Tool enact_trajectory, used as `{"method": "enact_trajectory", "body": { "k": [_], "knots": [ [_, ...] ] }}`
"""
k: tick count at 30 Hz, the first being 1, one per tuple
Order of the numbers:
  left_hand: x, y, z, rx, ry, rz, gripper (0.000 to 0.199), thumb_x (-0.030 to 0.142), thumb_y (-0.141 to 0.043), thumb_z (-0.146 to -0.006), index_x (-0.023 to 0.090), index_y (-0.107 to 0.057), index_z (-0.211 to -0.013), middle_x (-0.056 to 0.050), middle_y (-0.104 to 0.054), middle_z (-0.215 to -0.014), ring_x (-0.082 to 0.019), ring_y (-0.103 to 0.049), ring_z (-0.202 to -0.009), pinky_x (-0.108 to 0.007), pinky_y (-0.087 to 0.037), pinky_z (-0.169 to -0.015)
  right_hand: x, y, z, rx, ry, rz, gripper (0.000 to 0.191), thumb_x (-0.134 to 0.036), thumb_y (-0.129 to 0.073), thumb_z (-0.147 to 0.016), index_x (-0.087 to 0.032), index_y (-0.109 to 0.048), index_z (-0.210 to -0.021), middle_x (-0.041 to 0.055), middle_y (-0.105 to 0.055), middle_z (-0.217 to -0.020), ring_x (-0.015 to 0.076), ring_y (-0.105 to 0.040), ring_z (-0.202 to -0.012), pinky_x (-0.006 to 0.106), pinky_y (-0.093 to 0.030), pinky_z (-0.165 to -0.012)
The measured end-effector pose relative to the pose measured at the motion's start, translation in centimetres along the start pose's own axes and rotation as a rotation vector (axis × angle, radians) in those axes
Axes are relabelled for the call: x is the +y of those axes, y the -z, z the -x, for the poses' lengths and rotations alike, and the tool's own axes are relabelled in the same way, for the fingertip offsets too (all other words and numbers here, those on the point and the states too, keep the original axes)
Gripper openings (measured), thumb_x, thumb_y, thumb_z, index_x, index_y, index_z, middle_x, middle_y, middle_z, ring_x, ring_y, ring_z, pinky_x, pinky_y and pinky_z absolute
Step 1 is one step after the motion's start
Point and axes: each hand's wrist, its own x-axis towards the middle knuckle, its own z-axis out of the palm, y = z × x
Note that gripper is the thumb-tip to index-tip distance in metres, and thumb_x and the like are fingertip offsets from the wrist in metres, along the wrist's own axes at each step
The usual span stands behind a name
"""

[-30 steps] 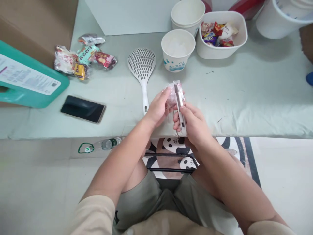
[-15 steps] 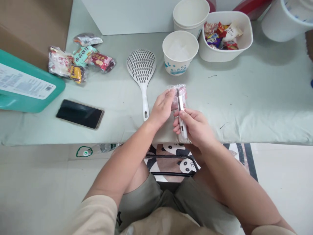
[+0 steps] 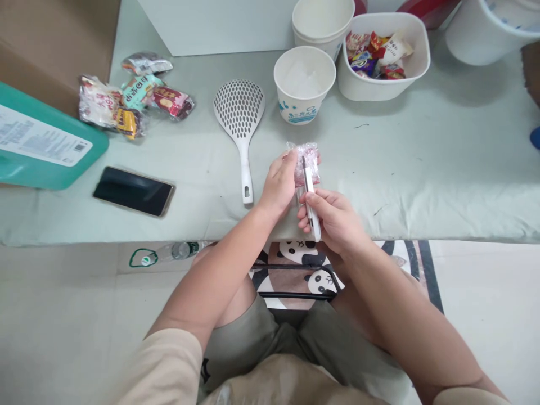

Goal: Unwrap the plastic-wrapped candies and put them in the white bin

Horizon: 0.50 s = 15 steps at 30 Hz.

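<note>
My left hand point(image 3: 279, 183) is closed on the left side of a small bubble-wrapped packet point(image 3: 311, 160) with something reddish inside. In my right hand point(image 3: 335, 216) is a white utility knife point(image 3: 310, 188), gripped between thumb and fingers. Its dark blade points away from me and lies over the packet; whether it cuts into the wrap I cannot tell. The left fingertips are hidden behind the packet. A paper cup point(image 3: 304, 84) with something whitish inside stands just beyond my hands.
Left of my hands lie a white slotted skimmer point(image 3: 239, 109), a phone point(image 3: 134, 191) and several wrapped snacks point(image 3: 141, 91). A teal container point(image 3: 46, 140) stands at the far left. At the back are stacked cups point(image 3: 323, 19) and a white tub point(image 3: 382, 90) of wrapped sweets.
The view has shifted slightly, so everything sits a little higher and further left. The knife has tilted slightly over the packet, and more of the wrap shows beside it. Both hands keep their holds.
</note>
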Motion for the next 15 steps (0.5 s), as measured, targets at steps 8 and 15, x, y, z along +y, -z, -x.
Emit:
{"method": "enact_trajectory", "body": {
  "k": [8,15],
  "knots": [
    [1.4,-0.4,-0.7,0.133,0.063,0.219,0.04,0.047,-0.051,-0.103,0.016,-0.07,-0.117,-0.014,-0.076,-0.13,-0.03,-0.063,-0.14,-0.038,-0.06,-0.103,0.4,-0.5,0.1,-0.025,-0.049,0.065,0.045,-0.052,-0.088,-0.067,-0.017,-0.063,-0.079,-0.0016,-0.068,-0.061,0.0085,-0.062,-0.048,0.019,-0.051,-0.045],
    [2.3,0.6,-1.2,0.146,0.027,0.251,0.034,0.04,-0.048,-0.105,0.015,-0.071,-0.11,-0.012,-0.079,-0.122,-0.028,-0.065,-0.137,-0.034,-0.061,-0.1,0.6,-0.7,0.3,-0.046,-0.049,0.203,0.039,-0.053,-0.078,-0.076,-0.018,-0.062,-0.081,0.0003,-0.067,-0.068,0.01,-0.061,-0.054,0.023,-0.05,-0.051]
  ]
}}
